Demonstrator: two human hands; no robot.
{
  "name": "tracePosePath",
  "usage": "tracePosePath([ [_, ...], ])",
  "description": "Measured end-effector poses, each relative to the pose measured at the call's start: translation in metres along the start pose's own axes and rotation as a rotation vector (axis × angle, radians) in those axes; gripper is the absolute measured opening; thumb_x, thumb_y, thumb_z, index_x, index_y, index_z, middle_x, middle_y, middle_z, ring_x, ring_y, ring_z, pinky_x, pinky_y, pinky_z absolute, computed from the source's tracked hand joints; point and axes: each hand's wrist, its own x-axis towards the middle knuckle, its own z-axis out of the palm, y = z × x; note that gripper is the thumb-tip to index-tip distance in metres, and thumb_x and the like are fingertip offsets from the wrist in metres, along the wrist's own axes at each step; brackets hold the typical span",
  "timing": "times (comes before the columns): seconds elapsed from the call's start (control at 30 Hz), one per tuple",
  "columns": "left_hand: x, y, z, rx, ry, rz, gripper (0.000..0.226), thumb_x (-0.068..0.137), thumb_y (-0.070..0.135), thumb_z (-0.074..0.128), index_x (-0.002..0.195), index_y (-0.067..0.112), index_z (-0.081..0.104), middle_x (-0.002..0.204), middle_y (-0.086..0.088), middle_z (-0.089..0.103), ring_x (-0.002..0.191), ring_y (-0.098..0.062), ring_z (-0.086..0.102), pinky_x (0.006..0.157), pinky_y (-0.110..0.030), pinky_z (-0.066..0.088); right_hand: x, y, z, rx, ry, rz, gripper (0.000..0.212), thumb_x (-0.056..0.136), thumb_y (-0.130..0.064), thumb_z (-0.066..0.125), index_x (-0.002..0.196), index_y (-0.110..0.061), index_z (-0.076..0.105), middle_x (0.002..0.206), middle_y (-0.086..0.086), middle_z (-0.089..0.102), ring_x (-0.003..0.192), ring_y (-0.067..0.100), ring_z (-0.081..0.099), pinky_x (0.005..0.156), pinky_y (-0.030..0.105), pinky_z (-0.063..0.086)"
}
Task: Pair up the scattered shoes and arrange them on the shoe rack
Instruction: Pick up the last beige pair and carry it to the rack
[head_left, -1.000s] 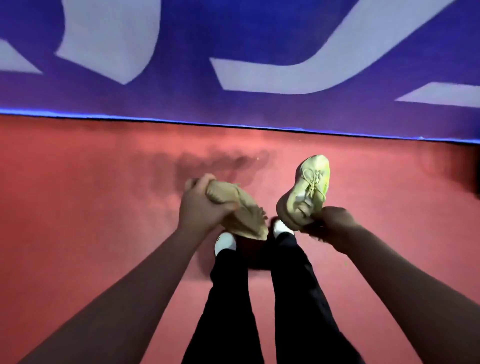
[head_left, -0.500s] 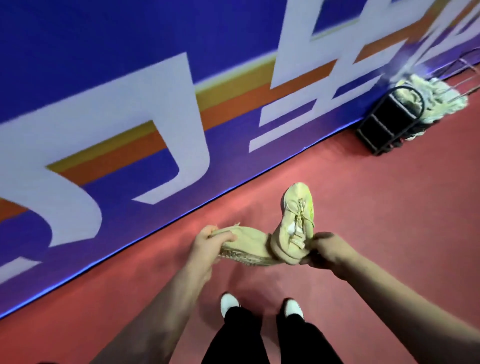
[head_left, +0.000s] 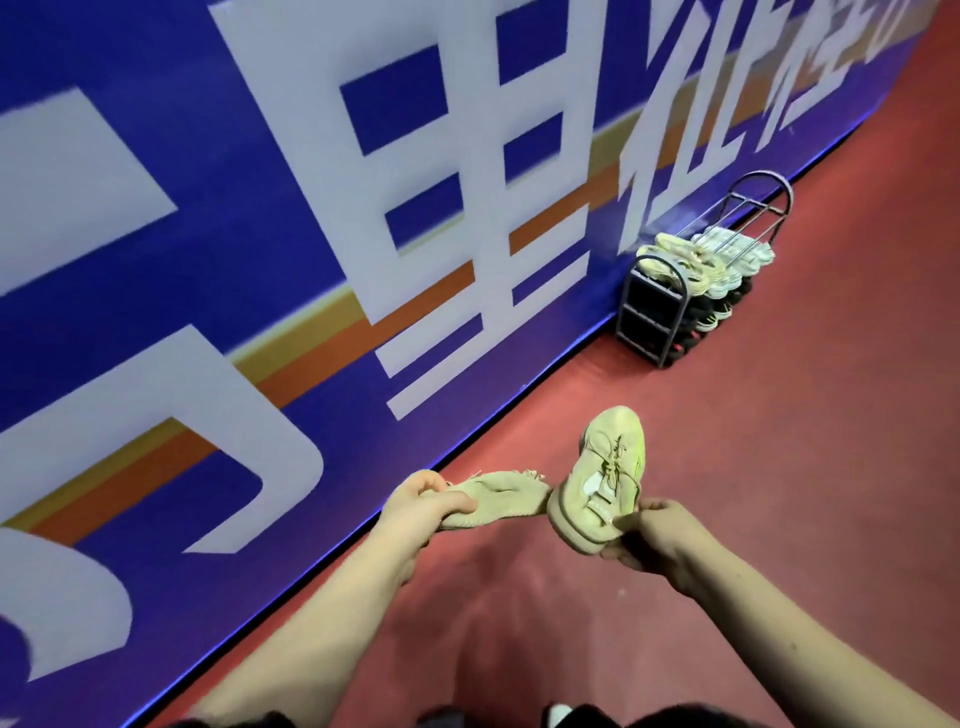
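- A blue banner wall (head_left: 260, 291) with large white characters fills the left of the view, and its foot is met by the red floor (head_left: 805, 467).
- The shoe rack (head_left: 655, 312) is seen standing at the foot of that wall, ahead and to the right, well apart from the hands. Pale sneakers (head_left: 691, 260) are lined up on an upper tier, with darker pairs below.
- The right-hand sneaker (head_left: 608, 478), beige with yellow-green trim, is held laces up. Its long axis runs away from the person, toe pointed roughly toward the rack and heel nearest the body.
- The left-hand sneaker (head_left: 498, 496), a matching beige, is held across the view with its long axis at about a right angle to the other. Its free end appears to touch the other's side near the heel; which end is the toe cannot be told.
- The left hand (head_left: 421, 501) is wrapped round one end of its sneaker, thumb curled over the top.
- The right hand (head_left: 657, 530) has its fingers (head_left: 623, 519) pinched on the heel rim.
- The step in hand is judged to be carrying the matched pair to the rack. It would be done well if the crosswise sneaker were turned parallel to its mate, toes the same way, and both were set down side by side on a free rail, soles flat.
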Motion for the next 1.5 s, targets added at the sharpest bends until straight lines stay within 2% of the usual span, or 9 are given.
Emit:
tracePosePath([
  [0.13, -0.003, 0.036, 0.044, 0.192, -0.005, 0.162, 0.043, 0.046, 0.022, 0.077, 0.062, 0.018, 0.038, 0.063, 0.001, 0.04, 0.062, -0.018, 0.034, 0.059, -0.03, 0.029, -0.003, -0.01, -0.06, 0.07, 0.057, -0.045, 0.019, 0.085, 0.007, 0.05, 0.1, -0.001, 0.057, 0.059, 0.02, 0.067, 0.051, 0.03, 0.067, 0.047, 0.022, 0.047],
  [0.2, -0.007, 0.048, 0.072, 0.402, 0.02, 0.385, 0.039, 0.049, 0.025, 0.076, 0.065, 0.016, 0.042, 0.064, 0.007, 0.044, 0.06, -0.016, 0.036, 0.055, -0.028, 0.031, -0.001, -0.014, -0.089, 0.112, 0.104, -0.048, 0.02, 0.085, 0.008, 0.05, 0.102, 0.001, 0.056, 0.059, 0.021, 0.065, 0.05, 0.031, 0.066, 0.047, 0.023, 0.048],
  [0.33, 0.002, 0.064, 0.111, 0.713, 0.046, 0.887, 0.039, 0.062, 0.035, 0.074, 0.099, 0.033, 0.061, 0.116, 0.018, 0.055, 0.103, -0.007, 0.052, 0.084, -0.026, 0.047, 0.011, -0.025, -0.131, 0.188, 0.168, -0.05, 0.022, 0.085, 0.01, 0.049, 0.105, 0.006, 0.055, 0.066, 0.025, 0.062, 0.049, 0.033, 0.065, 0.046, 0.025, 0.047],
  [0.53, 0.056, 0.125, 0.181, 0.666, -0.002, 1.023, 0.049, 0.067, 0.032, 0.076, 0.113, 0.025, 0.062, 0.131, 0.014, 0.048, 0.116, -0.003, 0.047, 0.09, -0.022, 0.045, 0.045, -0.057, -0.192, 0.258, 0.247, -0.017, 0.017, 0.085, 0.011, 0.049, 0.097, 0.001, 0.054, 0.071, 0.027, 0.064, 0.052, 0.033, 0.065, 0.044, 0.025, 0.046],
  [0.8, 0.167, 0.231, 0.303, 0.599, -0.097, 0.961, 0.034, 0.06, 0.034, 0.08, 0.077, 0.015, 0.058, 0.124, 0.012, 0.054, 0.113, -0.007, 0.052, 0.088, -0.029, 0.047, 0.1, -0.14, -0.299, 0.16, 0.381, 0.01, 0.014, 0.082, 0.011, 0.047, 0.087, 0.002, 0.056, 0.063, 0.024, 0.06, 0.057, 0.031, 0.061, 0.044, 0.022, 0.038],
  [0.9, 0.189, 0.271, 0.35, 0.541, -0.126, 0.901, 0.042, 0.057, 0.025, 0.084, 0.061, 0.022, 0.042, 0.107, 0.015, 0.057, 0.1, -0.005, 0.053, 0.078, -0.01, 0.04, 0.107, -0.166, -0.346, 0.047, 0.452, 0.027, 0.015, 0.077, 0.011, 0.047, 0.079, -0.001, 0.057, 0.059, 0.021, 0.061, 0.048, 0.027, 0.06, 0.046, 0.023, 0.039],
  [1.0, 0.208, 0.313, 0.4, 0.509, -0.125, 0.882, 0.049, 0.055, 0.019, 0.085, 0.058, 0.023, 0.036, 0.093, 0.014, 0.058, 0.082, -0.004, 0.051, 0.068, -0.005, 0.037, 0.121, -0.186, -0.392, 0.017, 0.489, 0.021, 0.016, 0.076, 0.01, 0.046, 0.08, 0.002, 0.06, 0.056, 0.019, 0.062, 0.048, 0.026, 0.059, 0.05, 0.027, 0.041],
  [1.17, 0.25, 0.367, 0.489, 0.495, -0.085, 0.833, 0.047, 0.056, 0.021, 0.086, 0.064, 0.007, 0.042, 0.089, -0.001, 0.061, 0.085, -0.013, 0.053, 0.067, -0.017, 0.039, 0.168, -0.231, -0.476, -0.026, 0.479, 0.002, 0.016, 0.077, 0.009, 0.045, 0.075, -0.003, 0.056, 0.058, 0.021, 0.063, 0.05, 0.026, 0.059, 0.05, 0.027, 0.041],
  [1.5, 0.312, 0.449, 0.618, 0.352, 0.162, 0.588, 0.046, 0.059, 0.024, 0.084, 0.064, 0.015, 0.039, 0.078, -0.003, 0.057, 0.075, -0.02, 0.049, 0.058, -0.024, 0.034, 0.291, -0.369, -0.633, -0.287, 0.303, -0.052, 0.017, 0.078, 0.007, 0.044, 0.075, -0.002, 0.059, 0.058, 0.017, 0.063, 0.04, 0.02, 0.058, 0.042, 0.02, 0.038],
])
